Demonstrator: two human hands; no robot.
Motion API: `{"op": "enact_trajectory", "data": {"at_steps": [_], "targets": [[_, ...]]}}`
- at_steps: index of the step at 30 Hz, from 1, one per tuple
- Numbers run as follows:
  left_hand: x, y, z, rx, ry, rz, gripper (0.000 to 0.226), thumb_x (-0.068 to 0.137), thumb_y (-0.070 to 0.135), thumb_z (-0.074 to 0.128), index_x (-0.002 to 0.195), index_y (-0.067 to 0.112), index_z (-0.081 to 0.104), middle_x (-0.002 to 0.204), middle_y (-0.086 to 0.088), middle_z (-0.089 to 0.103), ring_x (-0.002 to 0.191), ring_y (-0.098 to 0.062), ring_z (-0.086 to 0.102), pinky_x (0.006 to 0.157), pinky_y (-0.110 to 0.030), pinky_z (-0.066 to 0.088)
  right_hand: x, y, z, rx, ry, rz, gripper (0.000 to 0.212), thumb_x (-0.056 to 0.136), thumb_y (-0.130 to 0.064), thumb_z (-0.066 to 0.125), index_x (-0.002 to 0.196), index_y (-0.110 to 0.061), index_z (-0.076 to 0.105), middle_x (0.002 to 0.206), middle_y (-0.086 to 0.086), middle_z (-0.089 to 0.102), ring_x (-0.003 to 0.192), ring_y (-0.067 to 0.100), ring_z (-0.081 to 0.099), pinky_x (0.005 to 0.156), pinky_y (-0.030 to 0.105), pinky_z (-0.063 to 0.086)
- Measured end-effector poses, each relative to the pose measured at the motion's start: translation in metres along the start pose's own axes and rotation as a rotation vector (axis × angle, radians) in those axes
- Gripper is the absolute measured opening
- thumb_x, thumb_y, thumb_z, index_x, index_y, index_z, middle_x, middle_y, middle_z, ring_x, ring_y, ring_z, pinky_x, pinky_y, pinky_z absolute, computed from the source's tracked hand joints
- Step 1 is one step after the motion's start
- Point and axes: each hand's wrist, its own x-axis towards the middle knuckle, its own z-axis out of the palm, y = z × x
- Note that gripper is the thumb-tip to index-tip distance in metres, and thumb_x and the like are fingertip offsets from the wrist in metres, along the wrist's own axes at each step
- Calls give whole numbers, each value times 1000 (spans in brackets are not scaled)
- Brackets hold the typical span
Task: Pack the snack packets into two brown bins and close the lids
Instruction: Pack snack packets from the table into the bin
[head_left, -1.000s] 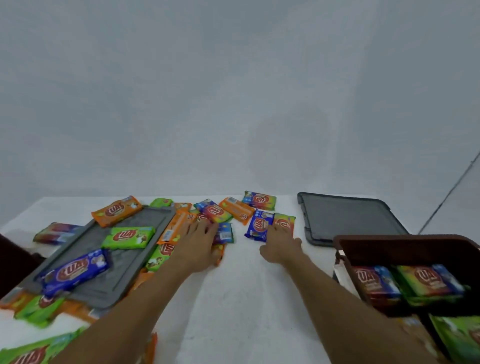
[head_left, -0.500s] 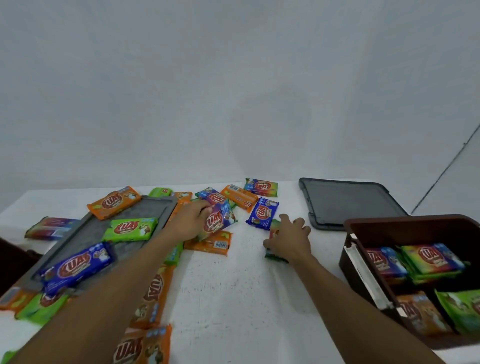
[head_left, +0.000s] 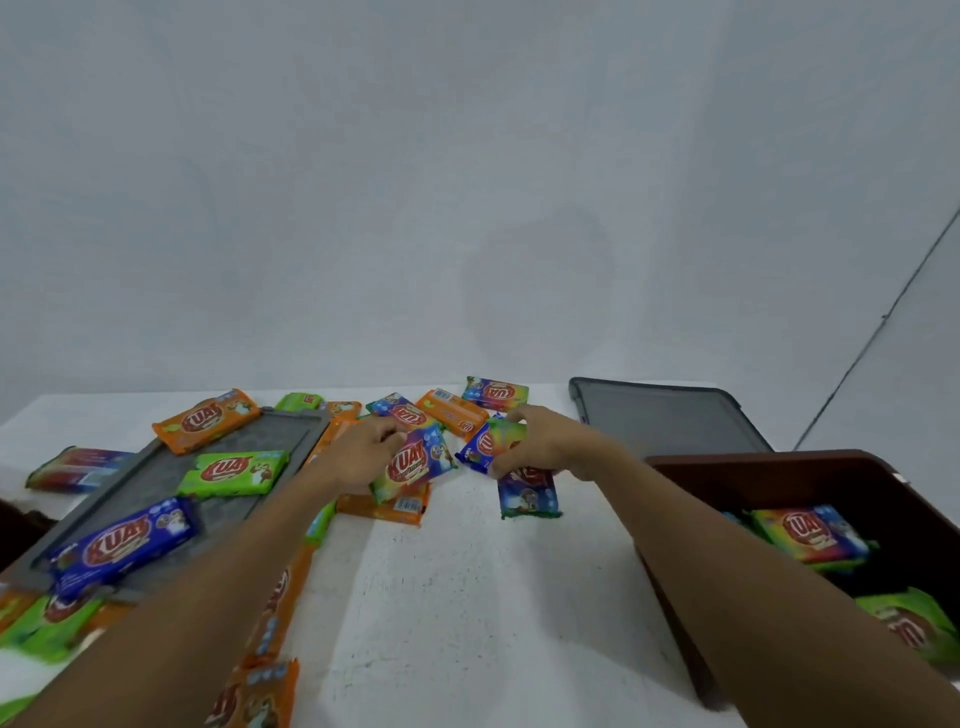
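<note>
White table (head_left: 467, 597) strewn with snacks, brown bin (head_left: 810, 456) open at four o'clock for an easy drop, and up at twelve the left hand (head_left: 363, 457) curls round a rainbow packet (head_left: 415, 462) while the right hand (head_left: 545, 441) pinches a blue packet (head_left: 485, 444), evidently gathering loads for the bin.

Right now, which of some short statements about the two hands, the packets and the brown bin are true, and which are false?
1. The brown bin is open and has packets inside. True.
2. The left hand holds nothing. False: it grips a rainbow packet.
3. A green packet lies on the grey lid at the left. True.
4. The right hand is inside the bin. False: it grips a blue packet over the table.
</note>
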Motion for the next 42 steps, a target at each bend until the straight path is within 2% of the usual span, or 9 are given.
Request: {"op": "enact_trajectory", "data": {"at_steps": [5, 12, 18, 23, 27, 30, 33, 39, 42], "targets": [[-11, 42, 2, -168, 12, -11, 16, 87, 34, 70, 97, 22, 66, 94, 4, 72, 84, -14, 71, 72, -30, 58, -49, 0, -65, 57, -132, -188, 56, 77, -17, 80, 125, -26, 51, 113, 15, 66, 81, 24, 67, 75, 39, 56], [-23, 132, 49, -132, -25, 74, 69, 41, 54, 93, 101, 50, 60, 104, 18, 59, 86, -8, 66, 59, -17, 53, -123, 71, -158, 106, -149, -314, 37, 80, -12, 76, 114, -21, 63, 100, 12, 73, 79, 23, 70, 61, 31, 55], [-37, 209, 113, -76, 5, 237, 63, 46, 54, 88, 97, 45, 52, 93, 16, 63, 76, -8, 67, 50, -15, 50, -152, 164, -195, -17, -30, -280, 14, 82, -9, 75, 93, -14, 67, 86, 4, 70, 77, 17, 64, 69, 33, 51], [-45, 260, 162, 181, -87, 372, 61, 52, 43, 88, 99, 36, 50, 94, 14, 61, 75, -3, 64, 51, -10, 45, -156, 210, -195, -377, -17, -338, 27, 82, 6, 60, 88, -20, 60, 70, -1, 55, 58, 9, 48, 56, 24, 40], [-45, 274, 201, 360, -212, 388, 61, 58, 38, 87, 106, 30, 49, 101, 8, 62, 83, -8, 64, 65, -26, 57, -152, 234, -190, -616, 72, -423, 34, 76, 11, 50, 85, -21, 60, 85, -2, 58, 82, 19, 53, 70, 33, 44], [-44, 270, 219, 774, -188, 480, 64, 62, 53, 76, 115, 30, 49, 111, 7, 52, 96, -15, 56, 74, -35, 51, -150, 247, -182, -721, 181, -497, 29, 81, 1, 56, 94, -24, 65, 108, -4, 57, 103, 19, 50, 84, 38, 44], [-43, 264, 229, 1051, -143, 585, 73, 67, 68, 61, 126, 25, 55, 121, 2, 46, 106, -17, 47, 84, -37, 43, -145, 261, -177, -868, 292, -584, 23, 85, -13, 58, 100, -29, 66, 120, -6, 53, 111, 18, 45, 83, 41, 44], [-43, 265, 233, 1002, -117, 528, 61, 81, 52, 58, 134, 24, 48, 118, 0, 50, 100, -22, 56, 68, -37, 49, -136, 269, -187, -831, 161, -524, 31, 85, -37, 65, 117, -37, 65, 116, -9, 52, 105, 14, 54, 81, 31, 45], [-42, 263, 234, 1015, -106, 536, 55, 83, 52, 57, 130, 24, 52, 113, 0, 53, 93, -22, 59, 62, -33, 43, -132, 268, -187, -874, 117, -484, 44, 77, -49, 70, 119, -40, 58, 112, -10, 52, 103, 12, 51, 81, 36, 48]]}}
